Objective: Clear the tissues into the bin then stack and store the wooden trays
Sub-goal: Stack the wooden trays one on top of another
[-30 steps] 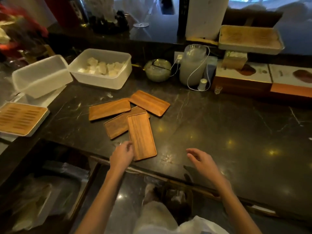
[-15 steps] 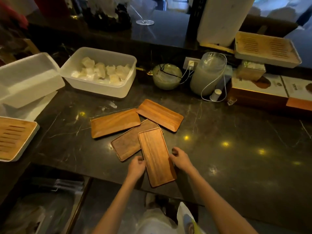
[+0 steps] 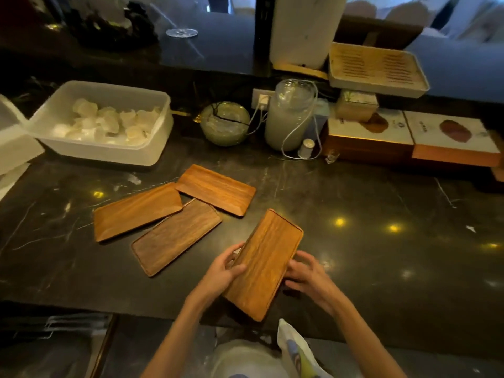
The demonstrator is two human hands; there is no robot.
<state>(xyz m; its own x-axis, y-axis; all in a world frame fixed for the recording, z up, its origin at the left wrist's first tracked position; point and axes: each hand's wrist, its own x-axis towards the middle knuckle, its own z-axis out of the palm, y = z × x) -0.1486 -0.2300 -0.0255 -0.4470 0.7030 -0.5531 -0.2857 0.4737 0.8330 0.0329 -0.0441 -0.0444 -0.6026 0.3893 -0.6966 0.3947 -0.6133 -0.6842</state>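
Both of my hands hold one wooden tray (image 3: 266, 263) lifted and tilted above the dark marble counter (image 3: 381, 255), near its front edge. My left hand (image 3: 222, 271) grips its left long side, with the thumb on top. On the right long side, my right hand (image 3: 306, 274) grips the tray. Three more wooden trays lie flat on the counter to the left: a left tray (image 3: 136, 211), a darker middle tray (image 3: 176, 236) and a far tray (image 3: 216, 189). No tissue shows on the trays.
A white plastic tub (image 3: 161, 148) with crumpled white pieces stands at the back left. A green glass bowl (image 3: 225, 124), a corded glass jar (image 3: 289, 115), boxes (image 3: 409, 140) and a slatted tray (image 3: 376, 69) line the back. A plastic bag (image 3: 297, 350) hangs below the counter edge.
My hands closed on the nearest tray, lifted it off the darker tray and swung it to the right. The camera view moved closer and right.
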